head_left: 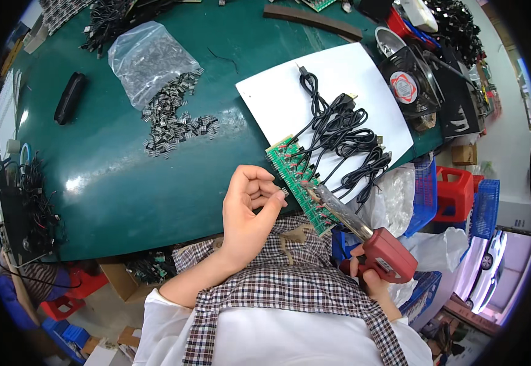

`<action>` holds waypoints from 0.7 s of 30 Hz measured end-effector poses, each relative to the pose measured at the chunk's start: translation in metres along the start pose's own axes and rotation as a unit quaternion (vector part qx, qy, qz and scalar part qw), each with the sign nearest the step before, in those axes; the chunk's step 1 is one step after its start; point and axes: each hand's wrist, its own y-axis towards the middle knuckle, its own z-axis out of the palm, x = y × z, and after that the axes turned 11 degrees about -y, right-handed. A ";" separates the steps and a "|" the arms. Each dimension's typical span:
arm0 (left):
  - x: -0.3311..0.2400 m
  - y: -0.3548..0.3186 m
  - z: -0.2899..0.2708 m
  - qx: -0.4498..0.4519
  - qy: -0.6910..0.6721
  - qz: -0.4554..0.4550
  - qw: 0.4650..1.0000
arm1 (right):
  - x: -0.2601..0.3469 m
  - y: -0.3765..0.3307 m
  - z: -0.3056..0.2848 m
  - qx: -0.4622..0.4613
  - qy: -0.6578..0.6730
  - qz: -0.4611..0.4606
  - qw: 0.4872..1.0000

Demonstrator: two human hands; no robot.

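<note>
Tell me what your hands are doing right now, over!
Right hand grips red soldering gun, tip on green circuit board. Left hand pinches a small part by the board edge. Black cables trail off the board; nothing blocking.

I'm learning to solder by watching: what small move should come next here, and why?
Probably bring the left hand to steady the green circuit board. The red soldering gun in the right hand already has its tip at the board's edge, while the left hand sits just beside it.

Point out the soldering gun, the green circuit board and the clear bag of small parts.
soldering gun [382, 251]: head view, on its red body.
green circuit board [292, 172]: head view, on its upper half.
clear bag [149, 58]: head view, on its middle.
</note>
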 end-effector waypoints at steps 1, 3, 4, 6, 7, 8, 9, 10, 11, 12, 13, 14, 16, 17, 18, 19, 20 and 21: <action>0.002 0.001 0.001 -0.011 0.007 0.019 1.000 | -0.002 0.001 0.000 0.000 0.012 0.011 1.000; 0.003 0.002 0.002 -0.018 0.022 0.013 1.000 | -0.006 0.003 -0.005 0.013 -0.010 0.012 1.000; 0.003 0.003 0.003 -0.022 0.034 0.013 0.999 | -0.007 0.005 -0.007 0.028 -0.034 0.006 0.999; 0.003 0.006 0.005 -0.028 0.045 0.016 0.998 | -0.009 0.009 -0.009 0.029 -0.033 0.003 0.999; 0.003 0.007 0.006 -0.034 0.055 0.024 0.998 | -0.009 0.011 -0.009 0.031 -0.032 -0.004 0.999; 0.004 0.007 0.007 -0.035 0.057 0.022 0.997 | -0.007 0.014 -0.006 0.032 -0.030 -0.002 0.999; 0.004 0.008 0.009 -0.040 0.070 0.019 0.997 | -0.002 0.017 0.001 0.003 -0.052 0.000 0.999; 0.004 0.008 0.009 -0.045 0.082 0.016 0.995 | 0.000 0.019 0.005 -0.026 -0.075 0.002 0.997; 0.004 0.008 0.010 -0.047 0.084 0.014 0.995 | 0.001 0.021 0.005 -0.025 -0.073 0.004 0.997; 0.004 0.008 0.010 -0.047 0.085 0.019 0.995 | 0.001 0.023 0.005 -0.023 -0.078 0.003 0.997; 0.004 0.009 0.010 -0.045 0.083 0.022 0.995 | 0.002 0.023 0.006 -0.023 -0.086 0.002 0.996; 0.003 0.009 0.010 -0.044 0.081 0.019 0.996 | 0.001 0.022 0.003 -0.025 -0.087 0.004 0.996; 0.003 0.009 0.010 -0.045 0.084 0.023 0.995 | -0.006 0.021 -0.008 0.036 -0.010 0.019 0.999; 0.003 0.009 0.011 -0.047 0.087 0.023 0.995 | -0.008 0.022 -0.010 0.039 -0.007 0.019 0.999; 0.003 0.009 0.012 -0.050 0.088 0.022 0.995 | -0.009 0.024 -0.012 0.048 -0.015 0.027 0.998; 0.003 0.008 0.012 -0.054 0.089 0.021 0.994 | -0.009 0.025 -0.013 0.058 -0.023 0.035 0.997; 0.003 0.009 0.012 -0.052 0.086 0.017 0.995 | -0.007 0.025 -0.012 0.054 -0.026 0.037 0.998; 0.002 0.010 0.012 -0.048 0.081 0.013 0.995 | -0.005 0.024 -0.009 0.043 -0.026 0.043 0.998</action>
